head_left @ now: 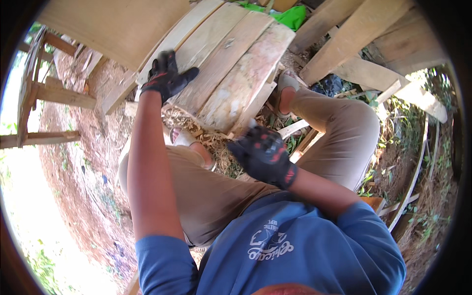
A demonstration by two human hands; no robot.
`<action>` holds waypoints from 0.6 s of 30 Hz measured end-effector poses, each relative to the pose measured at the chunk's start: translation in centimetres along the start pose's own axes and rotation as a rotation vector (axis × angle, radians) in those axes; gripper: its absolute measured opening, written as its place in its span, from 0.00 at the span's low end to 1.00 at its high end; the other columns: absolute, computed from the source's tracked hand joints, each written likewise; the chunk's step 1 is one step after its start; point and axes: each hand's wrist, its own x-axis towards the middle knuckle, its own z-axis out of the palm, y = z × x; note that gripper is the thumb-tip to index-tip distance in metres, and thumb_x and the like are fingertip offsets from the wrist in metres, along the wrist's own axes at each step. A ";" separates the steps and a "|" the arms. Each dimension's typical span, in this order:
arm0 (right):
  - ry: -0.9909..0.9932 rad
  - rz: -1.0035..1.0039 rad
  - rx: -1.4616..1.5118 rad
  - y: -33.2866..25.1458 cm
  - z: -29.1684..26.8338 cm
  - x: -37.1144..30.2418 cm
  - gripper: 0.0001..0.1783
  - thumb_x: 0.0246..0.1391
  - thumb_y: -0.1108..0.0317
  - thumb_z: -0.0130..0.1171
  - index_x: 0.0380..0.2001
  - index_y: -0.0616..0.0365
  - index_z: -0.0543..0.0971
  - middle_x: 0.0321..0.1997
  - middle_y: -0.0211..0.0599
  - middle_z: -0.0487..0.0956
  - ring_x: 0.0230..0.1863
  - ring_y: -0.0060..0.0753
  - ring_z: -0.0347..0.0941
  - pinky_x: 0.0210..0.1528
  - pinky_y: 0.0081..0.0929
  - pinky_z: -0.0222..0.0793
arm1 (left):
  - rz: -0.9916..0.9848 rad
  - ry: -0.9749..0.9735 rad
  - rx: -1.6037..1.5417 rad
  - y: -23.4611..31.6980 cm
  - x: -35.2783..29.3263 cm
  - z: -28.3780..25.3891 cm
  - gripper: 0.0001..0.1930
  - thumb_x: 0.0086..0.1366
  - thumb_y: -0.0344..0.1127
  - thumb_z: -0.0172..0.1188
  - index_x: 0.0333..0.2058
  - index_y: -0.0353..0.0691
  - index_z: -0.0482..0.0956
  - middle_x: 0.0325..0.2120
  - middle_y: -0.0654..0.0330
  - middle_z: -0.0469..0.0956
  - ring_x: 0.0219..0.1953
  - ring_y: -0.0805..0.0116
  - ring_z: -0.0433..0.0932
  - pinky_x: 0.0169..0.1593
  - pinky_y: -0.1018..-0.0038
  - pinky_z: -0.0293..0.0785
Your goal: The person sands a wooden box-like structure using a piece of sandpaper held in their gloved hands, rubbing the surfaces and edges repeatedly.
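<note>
My left hand (169, 76), in a black glove with red marks, lies on the near left part of a panel of pale wooden planks (223, 54). Its fingers are stretched out and the thumb points to the right across the wood. My right hand (264, 153), gloved the same way, is closed in front of the panel's near edge, apart from it. A small whitish tip shows above its fingers, blurred, and what it belongs to is hidden in the fist. The near right plank has a rough, mottled whitish and reddish face.
A large flat board (113, 27) leans at the far left, and thick timbers (354, 37) lie at the far right. Wood shavings (223, 155) cover the ground between my feet. A wooden frame (37, 93) stands left. Bright green cloth or plastic (291, 17) is behind the panel.
</note>
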 end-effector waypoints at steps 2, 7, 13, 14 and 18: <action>0.121 -0.029 0.001 -1.2 1.5 2.9 0.12 0.58 0.58 0.67 0.28 0.54 0.82 0.28 0.41 0.80 0.31 0.48 0.78 0.34 0.47 0.74 | 0.003 -0.005 -0.020 0.4 -0.1 -0.2 0.63 0.63 0.83 0.48 0.80 0.42 0.39 0.81 0.47 0.38 0.82 0.44 0.37 0.82 0.53 0.38; 0.071 0.089 -0.142 5.5 5.2 -0.5 0.09 0.59 0.61 0.62 0.30 0.53 0.83 0.30 0.44 0.82 0.33 0.52 0.81 0.37 0.50 0.75 | 0.035 0.013 -0.012 0.8 0.0 0.1 0.63 0.63 0.83 0.49 0.80 0.42 0.39 0.81 0.46 0.38 0.82 0.44 0.37 0.82 0.53 0.38; 0.264 0.311 -0.206 11.9 3.5 -1.9 0.11 0.65 0.62 0.57 0.42 0.55 0.81 0.33 0.48 0.81 0.31 0.59 0.79 0.33 0.56 0.73 | 0.008 0.025 0.000 0.3 -0.1 0.4 0.63 0.63 0.83 0.48 0.80 0.42 0.39 0.81 0.45 0.38 0.82 0.43 0.38 0.82 0.52 0.39; 0.258 0.206 -0.097 8.9 2.7 -0.3 0.10 0.64 0.62 0.58 0.41 0.53 0.82 0.32 0.46 0.81 0.31 0.57 0.79 0.32 0.55 0.73 | 0.013 0.017 -0.015 0.4 -0.3 0.3 0.63 0.62 0.83 0.49 0.80 0.42 0.40 0.81 0.45 0.38 0.82 0.43 0.38 0.82 0.52 0.38; 0.113 -0.142 -0.009 1.1 2.3 4.3 0.09 0.58 0.61 0.62 0.39 0.50 0.85 0.29 0.41 0.81 0.29 0.50 0.79 0.29 0.50 0.73 | 0.008 0.044 -0.032 0.2 -0.3 0.3 0.63 0.62 0.83 0.50 0.80 0.42 0.40 0.81 0.45 0.38 0.82 0.42 0.38 0.82 0.52 0.38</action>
